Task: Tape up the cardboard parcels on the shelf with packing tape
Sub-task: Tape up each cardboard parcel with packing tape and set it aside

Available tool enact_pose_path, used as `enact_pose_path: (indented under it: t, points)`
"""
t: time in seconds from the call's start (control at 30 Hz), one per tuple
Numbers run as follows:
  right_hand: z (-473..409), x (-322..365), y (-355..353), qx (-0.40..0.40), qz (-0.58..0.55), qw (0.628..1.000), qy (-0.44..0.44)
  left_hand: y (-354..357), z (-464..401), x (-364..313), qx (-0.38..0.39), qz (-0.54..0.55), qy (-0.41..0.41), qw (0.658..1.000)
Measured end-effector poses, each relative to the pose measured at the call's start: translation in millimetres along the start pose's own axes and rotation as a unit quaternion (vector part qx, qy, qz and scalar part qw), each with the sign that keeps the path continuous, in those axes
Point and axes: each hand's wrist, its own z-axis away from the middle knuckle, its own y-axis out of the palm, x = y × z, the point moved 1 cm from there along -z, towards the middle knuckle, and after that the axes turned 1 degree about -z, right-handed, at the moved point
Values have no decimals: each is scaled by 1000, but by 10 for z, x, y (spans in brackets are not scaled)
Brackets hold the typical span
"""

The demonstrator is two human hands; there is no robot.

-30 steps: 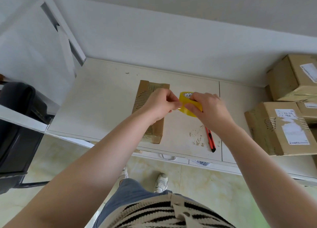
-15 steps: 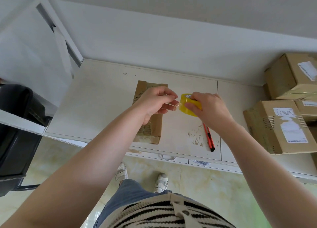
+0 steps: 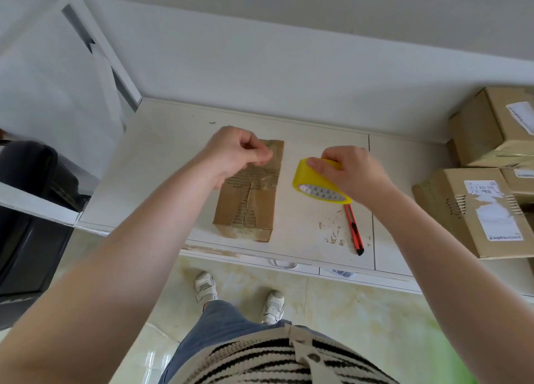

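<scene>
- The left hand [image 3: 235, 155] hangs over the far end of the flat cardboard parcel [image 3: 248, 194], thumb and fingertips pinched together; whether a clear tape end sits between them I cannot tell
- The right hand [image 3: 351, 171] curls round the yellow tape roll [image 3: 319, 182], held just right of the parcel and above the shelf [image 3: 161, 158]
- The parcel lies in the middle of the shelf, its long side running near to far, old tape across its torn seam
- To do this step well, I would say: keep the strip taut between both hands, lay it straight along the seam, press from the far end toward the near one so no bubbles form
- A red utility knife [image 3: 354, 230] lies on the shelf near the roll, handy for the cut
- Stacked boxes [image 3: 474, 210] at the right are closed; their contents are hidden
</scene>
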Motion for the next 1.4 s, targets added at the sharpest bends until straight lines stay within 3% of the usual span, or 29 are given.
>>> enact_pose_path:
  t: [0.23, 0.7, 0.83, 0.9, 1.0, 1.17, 1.4]
  points:
    - [-281, 8, 349, 97, 3, 994, 44, 106, -35, 397, -53, -95, -20, 994]
    - [-444, -34, 586, 127, 18, 988, 82, 294, -28, 511, -160, -230, 6, 960]
    - [-441, -54, 629, 137, 12, 986, 97, 397, 30, 599, -197, -232, 68, 950]
    - [-443, -46, 649, 140, 6, 985, 101, 371, 22, 602, -207, -212, 62, 953]
    - [-450, -48, 665, 143, 1, 985, 99, 323, 2, 612, -196, -240, 63, 949]
    - [-452, -83, 692, 153, -12, 983, 101, 314, -19, 789, -200, -312, 148, 917]
    - [-459, -101, 705, 156, -16, 983, 99, 195, -91, 761, -99, -321, 128, 933]
